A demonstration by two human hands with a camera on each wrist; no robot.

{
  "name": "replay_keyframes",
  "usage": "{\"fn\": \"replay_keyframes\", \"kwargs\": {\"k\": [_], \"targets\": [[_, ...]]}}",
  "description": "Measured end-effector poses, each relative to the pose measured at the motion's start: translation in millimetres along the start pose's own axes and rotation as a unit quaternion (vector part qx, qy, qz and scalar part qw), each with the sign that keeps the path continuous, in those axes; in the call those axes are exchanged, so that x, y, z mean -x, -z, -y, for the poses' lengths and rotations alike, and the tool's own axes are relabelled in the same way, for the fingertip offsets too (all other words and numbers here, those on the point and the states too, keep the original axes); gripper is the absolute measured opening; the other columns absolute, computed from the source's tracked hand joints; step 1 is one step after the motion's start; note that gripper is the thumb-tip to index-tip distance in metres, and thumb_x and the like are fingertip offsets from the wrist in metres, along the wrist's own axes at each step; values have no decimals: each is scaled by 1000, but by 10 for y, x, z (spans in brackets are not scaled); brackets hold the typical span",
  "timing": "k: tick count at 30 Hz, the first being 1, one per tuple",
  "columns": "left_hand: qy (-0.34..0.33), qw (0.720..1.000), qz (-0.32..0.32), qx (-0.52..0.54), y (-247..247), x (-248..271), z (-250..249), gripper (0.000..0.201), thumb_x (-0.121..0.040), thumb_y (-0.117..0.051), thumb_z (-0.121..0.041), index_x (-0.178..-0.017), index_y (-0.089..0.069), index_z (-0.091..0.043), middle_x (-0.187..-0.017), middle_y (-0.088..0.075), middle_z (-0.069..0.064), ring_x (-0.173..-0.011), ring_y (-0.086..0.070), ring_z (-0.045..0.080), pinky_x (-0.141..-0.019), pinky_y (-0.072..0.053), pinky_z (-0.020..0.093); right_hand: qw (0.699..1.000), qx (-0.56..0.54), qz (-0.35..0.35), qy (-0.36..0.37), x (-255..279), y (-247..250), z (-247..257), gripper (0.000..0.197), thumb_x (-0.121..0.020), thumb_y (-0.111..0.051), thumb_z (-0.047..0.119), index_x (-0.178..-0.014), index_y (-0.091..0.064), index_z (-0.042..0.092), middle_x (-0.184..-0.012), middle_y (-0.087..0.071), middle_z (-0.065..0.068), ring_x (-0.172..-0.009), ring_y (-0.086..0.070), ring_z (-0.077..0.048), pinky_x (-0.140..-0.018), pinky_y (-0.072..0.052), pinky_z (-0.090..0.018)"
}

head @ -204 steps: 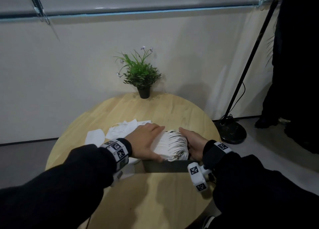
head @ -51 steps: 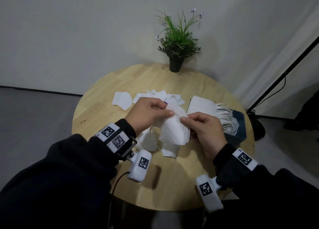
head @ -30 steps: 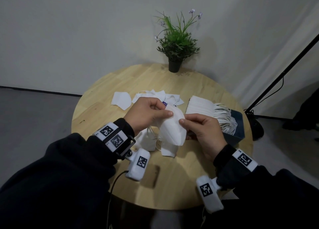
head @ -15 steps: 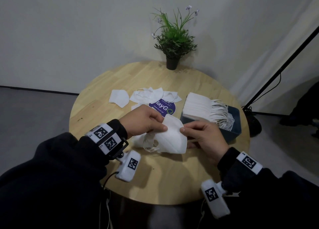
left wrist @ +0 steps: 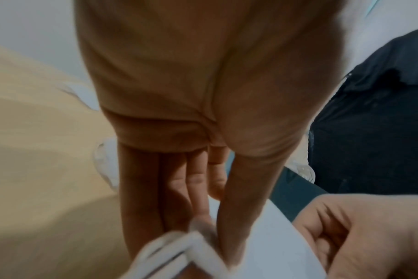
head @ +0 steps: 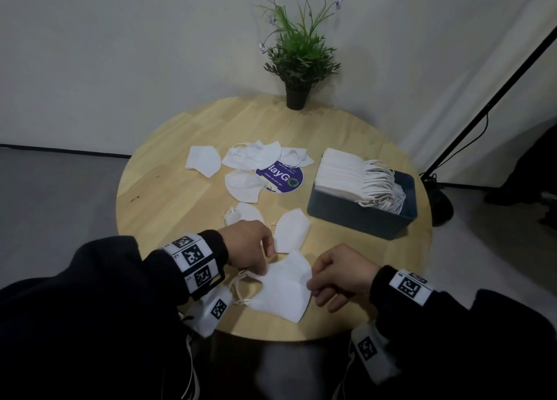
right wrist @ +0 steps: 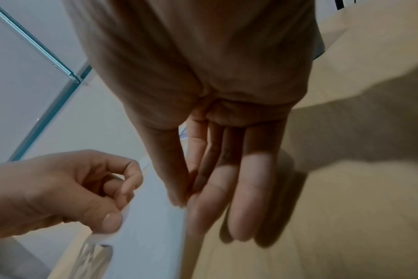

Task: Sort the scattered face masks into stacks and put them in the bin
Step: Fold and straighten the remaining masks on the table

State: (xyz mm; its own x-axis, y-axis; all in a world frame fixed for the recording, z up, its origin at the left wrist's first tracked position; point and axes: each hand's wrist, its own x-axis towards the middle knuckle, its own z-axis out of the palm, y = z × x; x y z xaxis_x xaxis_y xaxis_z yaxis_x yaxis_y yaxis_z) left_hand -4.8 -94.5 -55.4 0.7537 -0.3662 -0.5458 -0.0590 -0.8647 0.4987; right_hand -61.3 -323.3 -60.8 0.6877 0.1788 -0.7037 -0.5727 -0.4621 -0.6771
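Note:
A white folded face mask (head: pixel 284 291) is held low over the near edge of the round wooden table (head: pixel 168 195). My left hand (head: pixel 256 256) pinches its left edge by the ear loops (left wrist: pixel 179 251). My right hand (head: pixel 319 282) pinches its right edge (right wrist: pixel 155 222) between thumb and fingers. Several loose white masks (head: pixel 250 158) lie scattered further back, one (head: pixel 291 229) just beyond my hands. A dark blue bin (head: pixel 361 216) on the right holds a stack of white masks (head: pixel 340 170) with loops hanging out.
A potted green plant (head: pixel 297 65) stands at the table's far edge. A round purple sticker (head: pixel 281 178) lies among the loose masks. A black stand pole (head: pixel 488 98) and its base rise right of the table. Grey floor surrounds the table.
Both hands have brought the held mask down and toward me, to the table's near edge. The masks that lay under it are now uncovered.

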Motion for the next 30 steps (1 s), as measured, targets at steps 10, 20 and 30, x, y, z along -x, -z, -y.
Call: {"fn": "replay_keyframes", "kwargs": {"k": [10, 20, 30], "targets": [[-27, 982, -162, -89, 311, -91, 64, 10, -88, -74, -30, -95, -69, -25, -88, -66, -9, -88, -64, 16, -68, -47, 26, 927, 226, -199, 222, -411, 7, 469, 11, -88, -74, 30, -96, -75, 22, -82, -72, 8, -76, -65, -7, -77, -49, -24], [61, 965, -134, -217, 246, -116, 183, 17, -88, -68, -32, -103, -71, -25, -105, -69, 2, -88, -66, 24, -71, -51, 30, 886, 403, -220, 59, -644, -121, 709, 33, -79, -74, 37, -103, -66, 17, -103, -69, -5, -90, -68, -26, -79, -58, -34], [2, 898, -317, 303, 607, -8, 119, 7, -86, -73, -13, -79, -70, -15, -79, -72, 5, -61, -70, 21, -55, -63, 36, 952, -127, -240, 140, -413, 52, 785, 14, -86, -60, 2, -73, -67, 6, -69, -59, -7, -62, -66, -25, -64, -65, -51]]}}
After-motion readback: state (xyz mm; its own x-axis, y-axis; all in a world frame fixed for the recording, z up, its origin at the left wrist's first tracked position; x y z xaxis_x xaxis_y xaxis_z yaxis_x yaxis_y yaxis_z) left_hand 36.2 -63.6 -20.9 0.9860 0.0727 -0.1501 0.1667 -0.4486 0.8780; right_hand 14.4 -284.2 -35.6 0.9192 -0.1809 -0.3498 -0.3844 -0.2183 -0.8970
